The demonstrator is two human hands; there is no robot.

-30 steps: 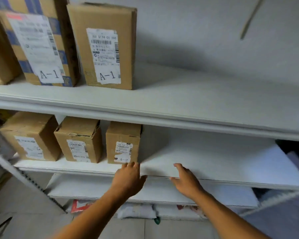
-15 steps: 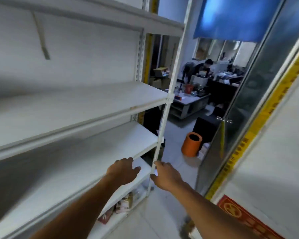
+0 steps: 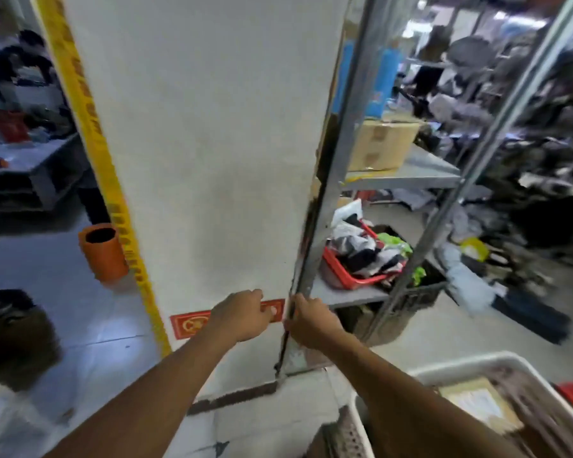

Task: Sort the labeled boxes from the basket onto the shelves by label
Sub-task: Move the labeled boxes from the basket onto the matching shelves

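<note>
- Reaching out empty, left hand [image 3: 242,317] and right hand [image 3: 311,322] are hanging loosely curled, grasping nothing, between boxes.
- Waiting in the white plastic basket [image 3: 470,361] at lower right is a brown cardboard labeled box [image 3: 477,403]; fetching it is probably coming next.

Left of the pillar [image 3: 212,160] stands a bin [image 3: 102,252] on the floor; right of it a rack [image 3: 407,173]; the basket [image 3: 470,365] lies right, nearer.

Both forearms are bare to the hands, left [image 3: 242,317] and right [image 3: 313,322], with no sleeves, gloves or jewellery.
</note>
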